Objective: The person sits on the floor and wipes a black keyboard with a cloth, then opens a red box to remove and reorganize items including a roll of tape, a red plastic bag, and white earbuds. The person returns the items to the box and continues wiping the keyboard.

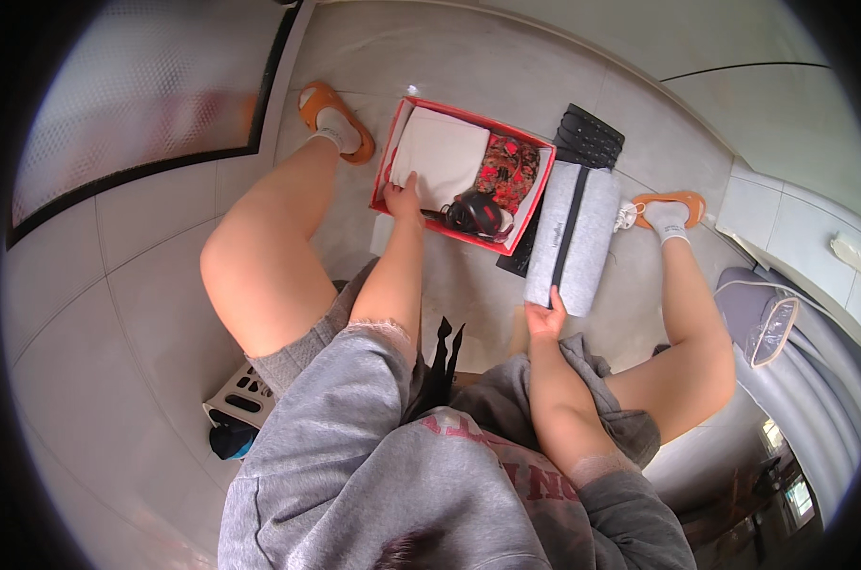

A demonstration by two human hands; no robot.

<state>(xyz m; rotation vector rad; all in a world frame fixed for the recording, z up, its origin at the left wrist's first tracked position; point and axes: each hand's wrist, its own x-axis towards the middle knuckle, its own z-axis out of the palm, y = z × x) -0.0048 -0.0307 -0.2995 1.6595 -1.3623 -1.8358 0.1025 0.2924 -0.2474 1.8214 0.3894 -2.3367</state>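
Observation:
A red cardboard box with a white inside lies on the floor between my feet. In it are a folded white cloth or bag, a red-and-black patterned fabric bundle and a glossy black rounded device. My left hand reaches over the box's near-left side, its fingers at the edge of the white cloth; whether it grips anything is unclear. My right hand holds the near end of a long light-grey fabric case with a black stripe, thumb on top and the other fingers underneath.
A black panel with cord-like lines lies partly under the grey case. White cable is bunched beside my right orange slipper. A textured glass panel stands left. A grey-blue covered object is at right, a white slotted rack at lower left.

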